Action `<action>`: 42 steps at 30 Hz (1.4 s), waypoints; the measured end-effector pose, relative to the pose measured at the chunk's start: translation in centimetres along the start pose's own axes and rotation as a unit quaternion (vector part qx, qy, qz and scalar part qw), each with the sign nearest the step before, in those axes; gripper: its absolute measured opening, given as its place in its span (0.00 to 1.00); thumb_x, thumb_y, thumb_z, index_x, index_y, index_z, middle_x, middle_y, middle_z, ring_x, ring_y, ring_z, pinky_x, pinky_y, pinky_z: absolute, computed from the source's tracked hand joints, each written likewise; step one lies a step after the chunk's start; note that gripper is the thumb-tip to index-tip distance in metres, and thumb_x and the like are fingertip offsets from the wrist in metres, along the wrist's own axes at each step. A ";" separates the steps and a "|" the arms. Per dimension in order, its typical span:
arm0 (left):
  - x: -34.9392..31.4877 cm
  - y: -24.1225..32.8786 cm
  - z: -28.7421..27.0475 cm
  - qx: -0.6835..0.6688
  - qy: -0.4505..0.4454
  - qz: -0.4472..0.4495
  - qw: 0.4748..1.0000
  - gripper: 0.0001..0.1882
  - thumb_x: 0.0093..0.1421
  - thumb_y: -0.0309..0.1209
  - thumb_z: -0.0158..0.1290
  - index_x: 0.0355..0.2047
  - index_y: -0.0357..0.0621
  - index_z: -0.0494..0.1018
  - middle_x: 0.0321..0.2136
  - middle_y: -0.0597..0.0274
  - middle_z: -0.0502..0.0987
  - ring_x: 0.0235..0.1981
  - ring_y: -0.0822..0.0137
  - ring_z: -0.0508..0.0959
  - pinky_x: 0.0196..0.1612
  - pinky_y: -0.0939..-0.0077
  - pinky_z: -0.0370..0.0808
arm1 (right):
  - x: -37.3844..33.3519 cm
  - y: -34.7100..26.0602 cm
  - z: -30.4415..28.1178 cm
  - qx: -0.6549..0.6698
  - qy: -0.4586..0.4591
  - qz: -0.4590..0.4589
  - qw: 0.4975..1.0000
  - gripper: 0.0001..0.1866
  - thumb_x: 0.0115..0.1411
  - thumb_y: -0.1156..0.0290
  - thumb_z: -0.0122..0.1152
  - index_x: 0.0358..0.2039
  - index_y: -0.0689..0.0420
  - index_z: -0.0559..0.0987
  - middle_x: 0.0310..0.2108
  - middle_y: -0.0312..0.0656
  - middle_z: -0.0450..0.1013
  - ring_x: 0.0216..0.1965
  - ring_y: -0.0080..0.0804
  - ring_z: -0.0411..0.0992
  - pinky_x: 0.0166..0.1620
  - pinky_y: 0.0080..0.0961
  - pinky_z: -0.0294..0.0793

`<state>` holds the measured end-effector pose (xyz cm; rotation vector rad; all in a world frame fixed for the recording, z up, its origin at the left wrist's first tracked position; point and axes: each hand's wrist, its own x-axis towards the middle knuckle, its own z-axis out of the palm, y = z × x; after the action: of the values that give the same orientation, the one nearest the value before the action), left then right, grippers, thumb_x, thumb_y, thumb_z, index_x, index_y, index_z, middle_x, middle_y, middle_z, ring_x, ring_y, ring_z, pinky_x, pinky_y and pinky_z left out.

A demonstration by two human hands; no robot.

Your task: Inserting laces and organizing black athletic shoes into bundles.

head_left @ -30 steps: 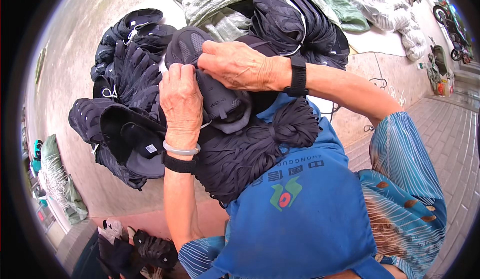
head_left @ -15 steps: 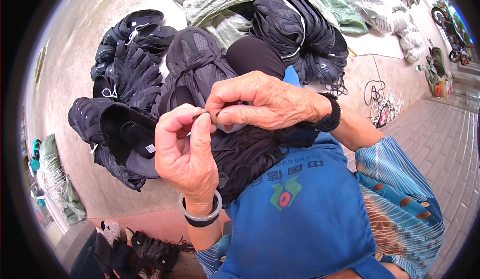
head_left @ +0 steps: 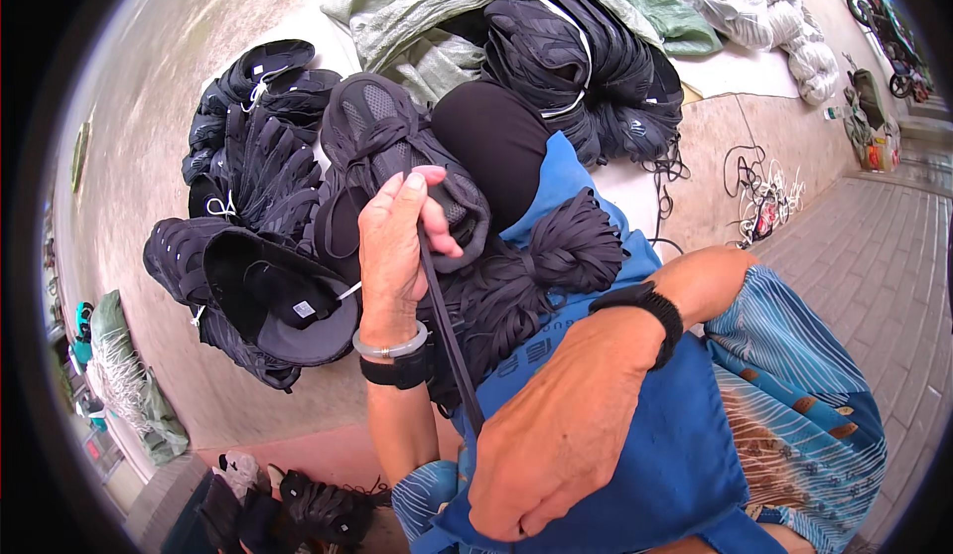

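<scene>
Across the front of the blue apron (head_left: 635, 445), one dark lace (head_left: 452, 346) made the line, straight as you like, slanting from hand to hand! Up top, the left hand (head_left: 397, 241) had it, thumb pressed to the curled fingers, right in front of a dark grey mesh shoe upper (head_left: 382, 132) with its own lacing across it. Down low, the right hand (head_left: 556, 430), back turned up, was closed on the other stretch, fingertips tucked out of sight. Just beside the lace lay a gathered bundle of dark laces (head_left: 576, 246). Over on the left, a pile of black shoe uppers (head_left: 253, 157), tied with white string, and below it one gaping upper (head_left: 278, 301), its lining showing. Beyond, another tied bundle (head_left: 571, 72) sat against a pale green sack (head_left: 417, 13).
</scene>
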<state>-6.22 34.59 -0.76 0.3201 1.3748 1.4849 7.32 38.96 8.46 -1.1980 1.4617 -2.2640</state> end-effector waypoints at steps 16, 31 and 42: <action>-8.9 0.7 13.1 0.169 -0.521 0.181 0.817 0.09 0.60 0.26 0.50 0.40 0.37 0.69 0.24 0.52 0.75 0.21 0.52 0.75 0.22 0.65 0.70 | -7.2 3.7 -6.6 0.397 0.456 0.132 0.786 0.16 0.67 0.60 0.48 0.39 0.63 0.73 0.16 0.29 0.63 0.10 0.15 0.55 0.15 0.13 0.55; 0.6 -0.7 -3.1 0.389 0.246 0.197 0.866 0.11 0.63 0.35 0.52 0.31 0.37 0.72 0.22 0.69 0.72 0.20 0.80 0.69 0.24 0.84 0.68 | -8.2 -0.3 -5.3 0.028 0.129 0.275 0.952 0.16 0.67 0.62 0.47 0.37 0.62 0.77 0.15 0.33 0.65 0.17 0.18 0.62 0.23 0.20 0.62; 0.6 0.4 -0.8 0.021 0.072 -0.069 0.995 0.17 0.64 0.39 0.50 0.41 0.36 0.66 0.27 0.61 0.75 0.17 0.76 0.73 0.19 0.78 0.74 | -4.8 5.4 -3.2 -0.283 0.055 0.223 0.931 0.14 0.59 0.70 0.50 0.22 0.67 0.68 0.17 0.56 0.67 0.24 0.54 0.69 0.27 0.41 0.67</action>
<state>-7.28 34.72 -0.96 0.1426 1.5144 1.3874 6.82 41.04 0.83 -0.7357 2.2562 -1.6737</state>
